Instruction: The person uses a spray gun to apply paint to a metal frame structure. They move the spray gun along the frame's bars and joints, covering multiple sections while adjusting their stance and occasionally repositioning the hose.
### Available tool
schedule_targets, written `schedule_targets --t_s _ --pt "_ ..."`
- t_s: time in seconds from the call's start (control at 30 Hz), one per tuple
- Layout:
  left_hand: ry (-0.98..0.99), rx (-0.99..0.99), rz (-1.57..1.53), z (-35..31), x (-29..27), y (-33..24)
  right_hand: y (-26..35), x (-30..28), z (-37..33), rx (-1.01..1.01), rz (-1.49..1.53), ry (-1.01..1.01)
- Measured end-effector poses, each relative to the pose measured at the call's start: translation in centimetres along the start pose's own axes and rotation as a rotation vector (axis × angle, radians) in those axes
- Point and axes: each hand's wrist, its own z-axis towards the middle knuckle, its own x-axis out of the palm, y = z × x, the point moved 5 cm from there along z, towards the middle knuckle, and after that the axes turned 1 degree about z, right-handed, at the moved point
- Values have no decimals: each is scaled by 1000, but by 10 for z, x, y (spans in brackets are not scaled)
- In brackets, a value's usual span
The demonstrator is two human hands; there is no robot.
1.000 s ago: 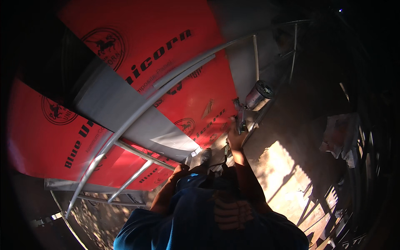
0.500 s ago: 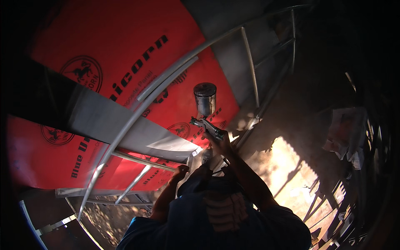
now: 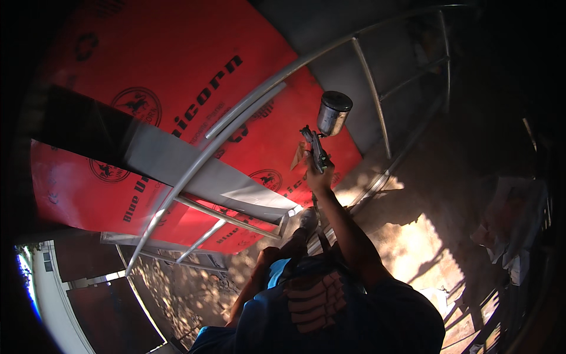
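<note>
A spray gun with a round metal cup and dark lid is gripped in my right hand, its fingers wrapped around the handle. It is held up over red printed panels, beside a curved frame of silvery metal tubes. Lower and to the left, my left hand is curled in shadow near the end of a short crossbar, apart from it. Whatever that hand may hold is hidden. A thin dark hose seems to hang below the gun.
Grey panel strips lie among the red sheets. My shoe is on the ground by the frame's lower corner. Sunlit ground and crumpled sheeting are to the right. Dark panels stand at lower left.
My right hand has raised the spray gun up and to the right, and the cup now tilts. My left hand has come away from the crossbar's end. The whole view has shifted slightly.
</note>
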Motion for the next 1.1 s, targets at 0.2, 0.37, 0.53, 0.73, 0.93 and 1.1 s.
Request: schedule_targets --t_s 0.2,0.37,0.53,0.73,0.93,1.1 --pt "-143 -92 -97 -41 -5 -14 -1 -21 3 -106 -95 19" --pt "-179 -513 -343 -83 -6 -11 -32 -27 -5 59 33 77" --pt "-149 -496 -95 -109 -21 -28 -38 -26 -23 71 23 313" --pt "-226 -807 -575 -142 -17 -29 -45 -8 -41 275 165 412" --pt "-124 -816 -728 -160 29 -18 -66 10 -38 1 -18 196" --pt "-175 -728 -1120 -175 87 -14 -75 15 -44 171 -75 4"
